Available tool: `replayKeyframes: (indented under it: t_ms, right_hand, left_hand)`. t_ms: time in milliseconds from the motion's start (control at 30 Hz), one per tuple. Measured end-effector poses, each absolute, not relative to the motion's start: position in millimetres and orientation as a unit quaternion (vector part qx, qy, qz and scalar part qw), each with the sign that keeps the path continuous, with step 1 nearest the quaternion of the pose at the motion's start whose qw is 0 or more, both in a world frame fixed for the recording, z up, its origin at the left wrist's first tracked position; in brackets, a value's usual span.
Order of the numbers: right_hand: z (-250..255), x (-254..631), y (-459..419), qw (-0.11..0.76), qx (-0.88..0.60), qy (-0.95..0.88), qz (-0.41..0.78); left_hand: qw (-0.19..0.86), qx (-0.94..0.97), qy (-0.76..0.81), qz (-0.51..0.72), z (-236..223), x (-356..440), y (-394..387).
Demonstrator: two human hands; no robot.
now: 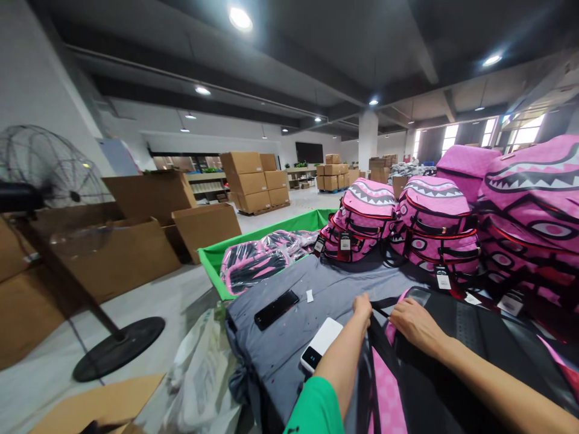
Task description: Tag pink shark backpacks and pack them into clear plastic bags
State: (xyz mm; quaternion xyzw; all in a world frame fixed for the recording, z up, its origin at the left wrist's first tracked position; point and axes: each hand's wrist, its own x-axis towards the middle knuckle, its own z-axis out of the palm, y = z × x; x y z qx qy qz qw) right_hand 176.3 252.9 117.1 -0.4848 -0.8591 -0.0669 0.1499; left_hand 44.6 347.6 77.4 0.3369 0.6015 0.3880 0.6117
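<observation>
A pink and black backpack (pixel 434 361) lies back-side up on the grey cloth-covered table (pixel 289 337) in front of me. My left hand (pixel 362 306) is closed at the top edge of the backpack, pinching a thin black strap (pixel 380 311). My right hand (pixel 414 322) rests closed on the backpack just to the right, its fingers curled on the same strap. Behind my hands stand pink shark-face backpacks (pixel 364 220) (pixel 436 226) (pixel 534 223) with hang tags.
A black phone (pixel 276 309) and a white power bank (pixel 322 344) lie on the table left of my hands. A green bin (pixel 212 259) holds bagged pink backpacks. A standing fan (pixel 49 175), cardboard boxes (pixel 256 181) and white plastic bags (pixel 199 374) are at the left.
</observation>
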Motion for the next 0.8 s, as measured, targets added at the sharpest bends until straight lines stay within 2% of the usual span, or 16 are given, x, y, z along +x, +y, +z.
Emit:
replayKeyframes:
  t_ms: [200,333,500,600,733,800]
  right_hand:
    - [125.8,192.9,256.7,0.197,-0.525,-0.828,0.008]
    - [147.3,186.7,287.2,0.259,-0.568,-0.78,0.054]
    - [189.0,198.7,291.4,0.357,-0.568,-0.74,0.046]
    - [190.8,212.5,244.1,0.371,-0.557,-0.739,0.07]
    - [152.2,192.6,133.4,0.345,-0.559,-0.746,0.103]
    - [129.5,173.2,79.1,0.277,-0.568,-0.768,0.102]
  left_hand:
    - [0.673,0.321,0.52,0.417,90.6,23.4,345.5]
    - [0.719,0.391,0.377,0.435,145.0,9.2,336.4]
    - [0.693,0.479,0.222,0.491,218.8,6.8,310.2]
    - [0.667,0.551,0.174,0.47,237.3,23.7,298.3]
    - [0.605,0.652,0.2,0.411,224.9,74.1,293.8]
    - [0.59,0.672,0.223,0.387,206.3,104.7,291.6]
